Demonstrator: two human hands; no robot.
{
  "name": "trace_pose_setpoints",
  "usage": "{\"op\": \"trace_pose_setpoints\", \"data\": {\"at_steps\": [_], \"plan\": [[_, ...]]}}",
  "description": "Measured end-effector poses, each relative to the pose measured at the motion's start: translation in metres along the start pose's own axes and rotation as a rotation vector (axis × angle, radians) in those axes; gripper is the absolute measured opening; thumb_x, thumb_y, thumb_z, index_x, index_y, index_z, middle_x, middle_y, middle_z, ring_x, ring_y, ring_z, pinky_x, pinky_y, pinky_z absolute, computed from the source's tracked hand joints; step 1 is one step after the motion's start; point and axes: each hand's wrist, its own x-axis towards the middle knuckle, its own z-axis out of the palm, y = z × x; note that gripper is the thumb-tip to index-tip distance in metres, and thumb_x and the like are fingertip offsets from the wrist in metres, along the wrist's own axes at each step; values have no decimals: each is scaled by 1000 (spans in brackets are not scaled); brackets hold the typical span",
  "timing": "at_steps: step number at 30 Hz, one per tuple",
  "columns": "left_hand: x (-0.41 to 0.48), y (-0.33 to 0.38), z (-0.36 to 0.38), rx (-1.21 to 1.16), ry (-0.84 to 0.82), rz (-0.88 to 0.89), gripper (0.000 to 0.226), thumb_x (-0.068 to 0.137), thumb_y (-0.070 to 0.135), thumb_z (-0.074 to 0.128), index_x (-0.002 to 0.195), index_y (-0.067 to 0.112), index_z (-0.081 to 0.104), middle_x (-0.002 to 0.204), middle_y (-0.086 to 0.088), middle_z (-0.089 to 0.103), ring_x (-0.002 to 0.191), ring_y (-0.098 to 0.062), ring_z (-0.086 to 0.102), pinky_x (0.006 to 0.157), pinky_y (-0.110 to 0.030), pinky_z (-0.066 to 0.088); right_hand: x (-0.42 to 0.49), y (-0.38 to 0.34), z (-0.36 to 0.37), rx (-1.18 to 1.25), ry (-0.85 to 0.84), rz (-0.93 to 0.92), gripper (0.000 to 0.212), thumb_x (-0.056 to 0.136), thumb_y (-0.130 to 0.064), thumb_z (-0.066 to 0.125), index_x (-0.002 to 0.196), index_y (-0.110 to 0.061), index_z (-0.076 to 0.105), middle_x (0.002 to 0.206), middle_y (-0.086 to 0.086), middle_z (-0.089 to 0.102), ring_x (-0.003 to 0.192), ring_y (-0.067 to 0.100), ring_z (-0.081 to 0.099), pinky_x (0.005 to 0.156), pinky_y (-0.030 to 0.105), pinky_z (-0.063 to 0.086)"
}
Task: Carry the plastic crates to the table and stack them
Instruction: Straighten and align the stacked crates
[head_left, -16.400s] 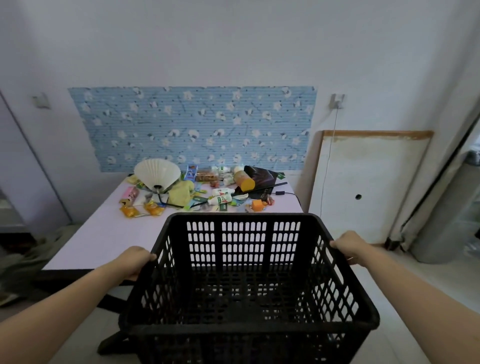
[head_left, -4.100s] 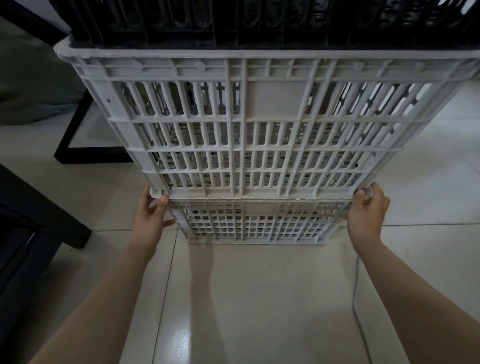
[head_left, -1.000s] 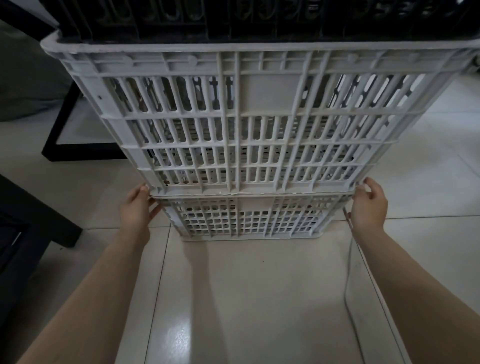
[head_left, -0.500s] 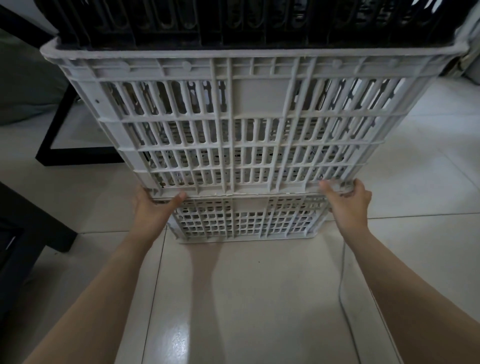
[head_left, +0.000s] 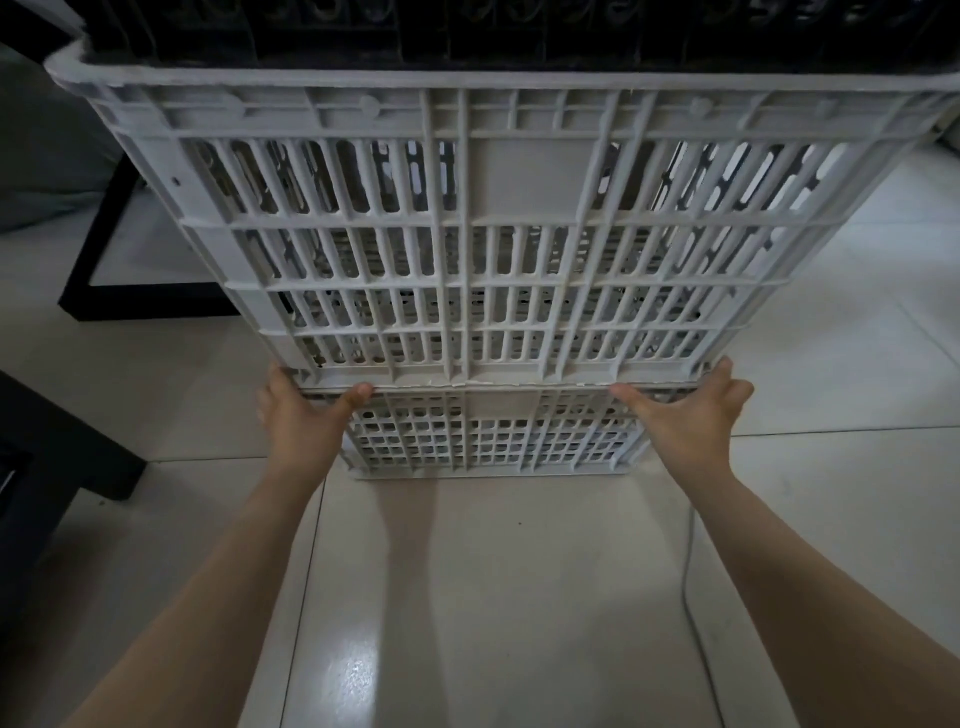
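A stack of slotted plastic crates stands on the tiled floor in front of me. The lowest is a grey crate (head_left: 493, 441). A larger grey crate (head_left: 530, 208) sits nested in it, and a black crate (head_left: 519, 31) rests inside that one at the top edge of the view. My left hand (head_left: 301, 421) grips the left end of the lowest crate's rim, its thumb lying along the seam under the larger crate. At the right end my right hand (head_left: 691, 415) grips the same rim, thumb stretched along the seam.
A black table frame (head_left: 98, 260) stands on the floor behind the stack to the left. Dark furniture (head_left: 57, 457) fills the left edge. A thin cable (head_left: 691, 587) runs over the pale tiles beside my right forearm.
Both hands have slid inward from the crate's outer corners onto its front rim, thumbs now laid along the seam. The stack looks slightly nearer and larger.
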Motion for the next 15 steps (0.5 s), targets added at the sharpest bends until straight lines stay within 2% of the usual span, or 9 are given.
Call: {"op": "trace_pose_setpoints", "data": {"at_steps": [3,5,9,15], "plan": [[8,3,-1,-11,12,-16,78,64,48,84,123,12,47,128,-11,51,122,-32,49,105,-53,43,1,-4,3,11,0,15,131,59,-57,83,153,-8,5,142,12,19,138,31,20,114,40,24],[11,5,0,-29,16,-26,80,64,48,84,126,14,47,129,-9,51,122,-30,50,105,-51,44,3,-7,5,20,-1,24,131,59,-56,83,153,-9,5,142,11,19,138,30,20,114,39,24],[13,4,3,-36,23,-18,89,56,61,79,124,14,47,128,-10,50,123,-31,49,104,-54,43,9,-9,6,57,-13,58,132,59,-53,85,154,-10,3,144,10,16,141,28,18,115,38,23],[9,3,13,-31,48,5,89,68,50,81,134,7,41,135,-14,43,129,-33,39,110,-50,36,19,-13,3,114,-46,106,128,65,-43,86,155,-14,0,153,9,6,145,26,14,114,37,26]]}}
